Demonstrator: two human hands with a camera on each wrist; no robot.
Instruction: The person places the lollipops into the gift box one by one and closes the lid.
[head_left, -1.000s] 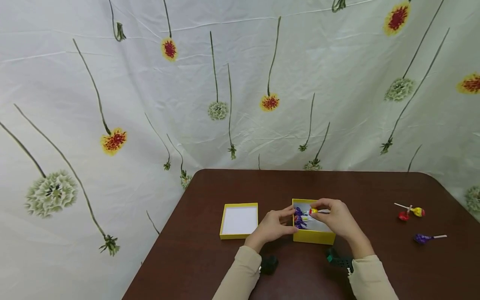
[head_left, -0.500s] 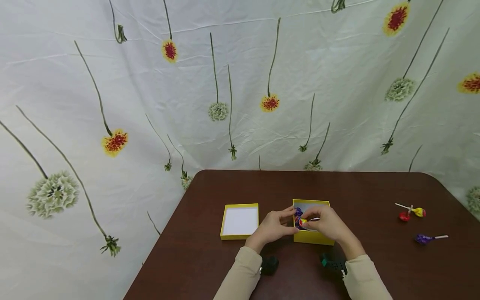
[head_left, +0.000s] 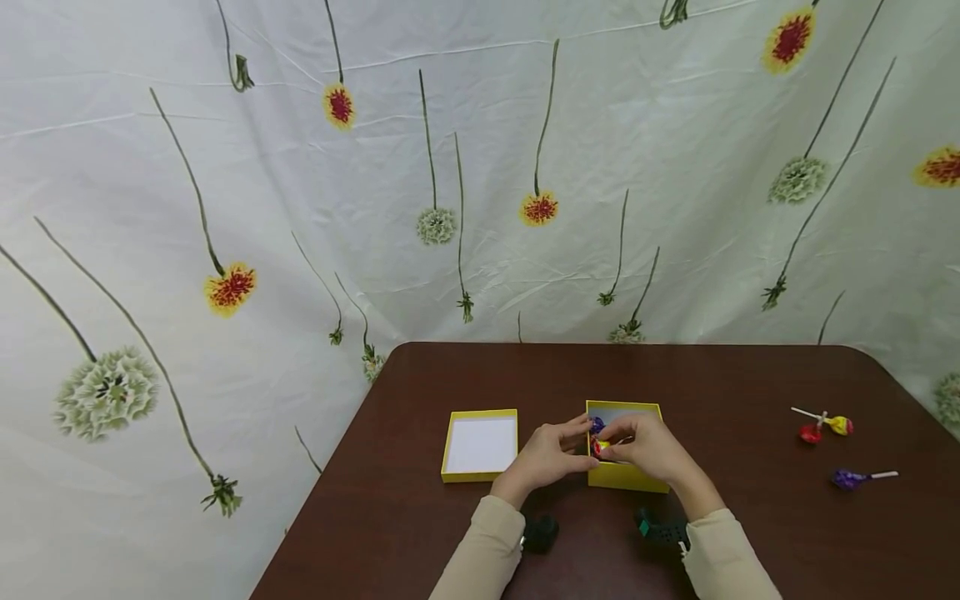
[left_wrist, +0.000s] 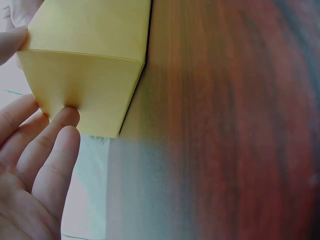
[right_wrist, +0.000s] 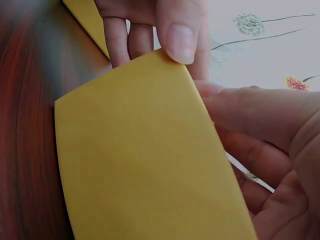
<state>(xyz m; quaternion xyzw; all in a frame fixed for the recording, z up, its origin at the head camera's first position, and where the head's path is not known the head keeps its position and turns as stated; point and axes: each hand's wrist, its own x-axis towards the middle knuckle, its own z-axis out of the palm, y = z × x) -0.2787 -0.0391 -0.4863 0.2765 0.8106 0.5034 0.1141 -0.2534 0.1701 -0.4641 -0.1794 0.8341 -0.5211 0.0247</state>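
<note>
In the head view, an open yellow box [head_left: 628, 477] stands on the table. My left hand [head_left: 545, 452] holds its left end, thumb at the near corner and fingers against the side wall, which dents slightly under a fingertip in the left wrist view. Over the box's interior, my right hand [head_left: 651, 448] pinches a red and yellow lollipop [head_left: 597, 447] low at the left end. Beside it shows a purple lollipop [head_left: 597, 424] inside the box. The box wall [right_wrist: 135, 145] hides the right fingertips and the candy in the right wrist view.
A yellow-edged box lid [head_left: 480, 446], white inside, lies left of the box. On the right side of the table [head_left: 735, 375] are a red lollipop [head_left: 810, 433], a yellow one [head_left: 841, 426] and a purple one [head_left: 849, 479]. A flowered cloth [head_left: 480, 167] hangs behind.
My right hand has moved left and down into the box with the red and yellow lollipop, over the purple ones. The left hand has stayed at the box's left end.
</note>
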